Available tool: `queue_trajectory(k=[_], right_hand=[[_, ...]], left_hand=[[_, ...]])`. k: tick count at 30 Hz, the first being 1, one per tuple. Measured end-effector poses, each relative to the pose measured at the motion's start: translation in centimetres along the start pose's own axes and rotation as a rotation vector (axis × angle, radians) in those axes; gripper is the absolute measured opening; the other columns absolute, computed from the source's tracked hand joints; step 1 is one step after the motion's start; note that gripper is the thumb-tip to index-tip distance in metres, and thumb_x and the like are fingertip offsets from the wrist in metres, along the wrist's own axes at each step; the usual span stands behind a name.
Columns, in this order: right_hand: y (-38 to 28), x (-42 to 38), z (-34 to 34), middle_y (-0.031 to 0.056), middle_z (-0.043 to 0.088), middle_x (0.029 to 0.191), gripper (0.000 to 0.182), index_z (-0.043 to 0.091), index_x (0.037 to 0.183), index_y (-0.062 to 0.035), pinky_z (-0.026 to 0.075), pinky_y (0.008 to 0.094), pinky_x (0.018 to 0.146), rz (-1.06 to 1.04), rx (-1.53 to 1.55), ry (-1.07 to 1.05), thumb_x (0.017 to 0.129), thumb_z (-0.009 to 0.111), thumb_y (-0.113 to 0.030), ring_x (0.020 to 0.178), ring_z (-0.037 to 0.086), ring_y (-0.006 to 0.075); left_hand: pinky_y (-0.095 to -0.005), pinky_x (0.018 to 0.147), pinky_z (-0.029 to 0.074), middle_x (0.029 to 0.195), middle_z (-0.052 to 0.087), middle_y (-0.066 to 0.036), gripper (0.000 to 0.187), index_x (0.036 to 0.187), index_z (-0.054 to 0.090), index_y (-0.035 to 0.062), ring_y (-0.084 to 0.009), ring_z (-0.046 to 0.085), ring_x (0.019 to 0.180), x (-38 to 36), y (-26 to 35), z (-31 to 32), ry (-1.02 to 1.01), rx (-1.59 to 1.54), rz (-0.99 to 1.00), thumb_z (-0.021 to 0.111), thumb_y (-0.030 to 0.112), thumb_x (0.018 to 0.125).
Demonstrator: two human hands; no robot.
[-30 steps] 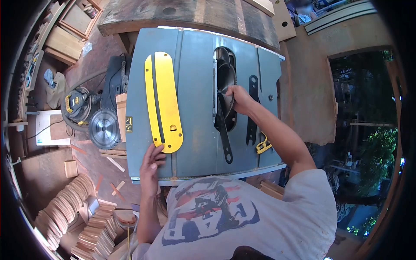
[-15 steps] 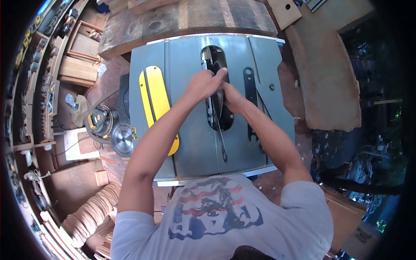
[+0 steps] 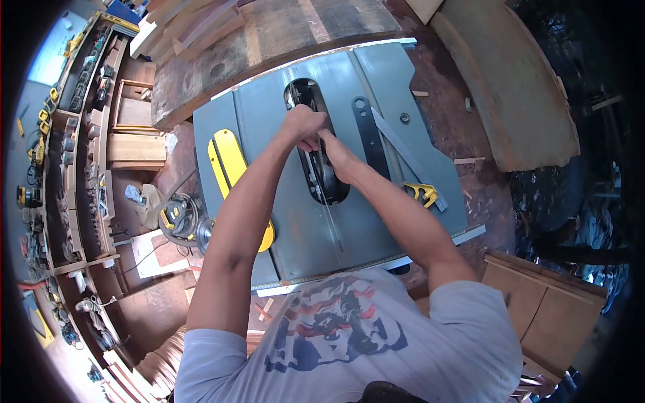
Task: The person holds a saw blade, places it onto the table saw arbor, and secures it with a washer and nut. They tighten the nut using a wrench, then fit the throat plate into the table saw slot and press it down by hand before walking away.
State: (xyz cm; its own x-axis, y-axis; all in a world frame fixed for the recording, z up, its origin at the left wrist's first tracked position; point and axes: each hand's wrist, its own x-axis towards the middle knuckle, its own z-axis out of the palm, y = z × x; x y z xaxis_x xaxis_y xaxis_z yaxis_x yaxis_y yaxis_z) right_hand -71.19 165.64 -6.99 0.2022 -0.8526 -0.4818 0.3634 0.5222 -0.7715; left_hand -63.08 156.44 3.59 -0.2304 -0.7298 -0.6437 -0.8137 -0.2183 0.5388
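Observation:
The table saw's grey top (image 3: pixel 269 101) has an open oval slot (image 3: pixel 341 190) with a dark round blade (image 3: pixel 327 171) inside. Over the slot, my left hand (image 3: pixel 306 126) is closed with its fingers curled; what it grips is hidden. Against it, my right hand (image 3: pixel 339 158) is closed beside the blade, its fingertips hidden. A thin metal tool (image 3: pixel 330 216), blurred, extends from the slot toward my body. The yellow insert plate (image 3: pixel 228 161) lies left of the slot, partly under my left forearm. To the right lies a black wrench (image 3: pixel 369 134).
A square with a yellow head (image 3: pixel 422 193) lies on the saw top's right side. Behind the saw stands a thick wooden bench (image 3: pixel 269 43). A circular saw (image 3: pixel 176 216) is on the floor at left, near shelves (image 3: pixel 80 168). At right is a large board (image 3: pixel 510 87).
The view has shifted and turned, bringing the square's yellow head into sight. My left thumb, stretched out before, is now tucked down. Both hands remain over the slot.

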Motion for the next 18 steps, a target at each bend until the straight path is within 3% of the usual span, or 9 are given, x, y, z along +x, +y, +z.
queue_trajectory(k=[4,7,10,18], right_hand=[[-1.3,-2.4,1.1,0.0124,0.051,0.139,0.069,0.044,0.144,-0.0061,0.033,0.0395,0.109,-0.081,0.035,0.031,0.104,0.030,-0.060,0.130,0.046,0.0209],[-1.5,-3.7,1.7,0.0168,0.025,0.162,0.088,0.021,0.158,-0.0018,0.016,0.0466,0.119,-0.005,0.167,0.109,0.101,0.026,-0.069,0.150,0.021,0.0265],[0.7,-2.1,1.0,0.0166,0.012,0.167,0.095,0.010,0.159,0.0008,0.011,0.0517,0.120,-0.052,0.138,0.138,0.099,0.023,-0.072,0.154,0.009,0.0278],[1.4,-1.0,0.7,0.0184,0.022,0.164,0.099,0.017,0.156,0.0046,0.016,0.0524,0.119,-0.034,0.113,0.209,0.097,0.025,-0.074,0.152,0.017,0.0320]], left_hand=[[-0.0381,0.054,0.063,0.075,0.071,-0.023,0.038,0.075,0.067,-0.0121,-0.0302,0.074,0.064,0.9,-0.5,0.1,-0.021,0.040,0.027,0.052,0.020,0.089],[-0.0379,0.054,0.063,0.072,0.071,-0.023,0.038,0.073,0.066,-0.0115,-0.0302,0.074,0.062,1.0,-1.2,0.0,0.001,0.082,0.073,0.051,0.019,0.090],[-0.0373,0.054,0.063,0.072,0.071,-0.022,0.038,0.071,0.065,-0.0110,-0.0298,0.073,0.061,0.8,-2.1,-0.7,-0.007,0.085,0.091,0.052,0.019,0.091],[-0.0369,0.055,0.063,0.074,0.071,-0.023,0.040,0.073,0.064,-0.0128,-0.0294,0.074,0.063,-0.1,-2.1,-1.0,-0.058,0.086,0.107,0.053,0.020,0.093]])
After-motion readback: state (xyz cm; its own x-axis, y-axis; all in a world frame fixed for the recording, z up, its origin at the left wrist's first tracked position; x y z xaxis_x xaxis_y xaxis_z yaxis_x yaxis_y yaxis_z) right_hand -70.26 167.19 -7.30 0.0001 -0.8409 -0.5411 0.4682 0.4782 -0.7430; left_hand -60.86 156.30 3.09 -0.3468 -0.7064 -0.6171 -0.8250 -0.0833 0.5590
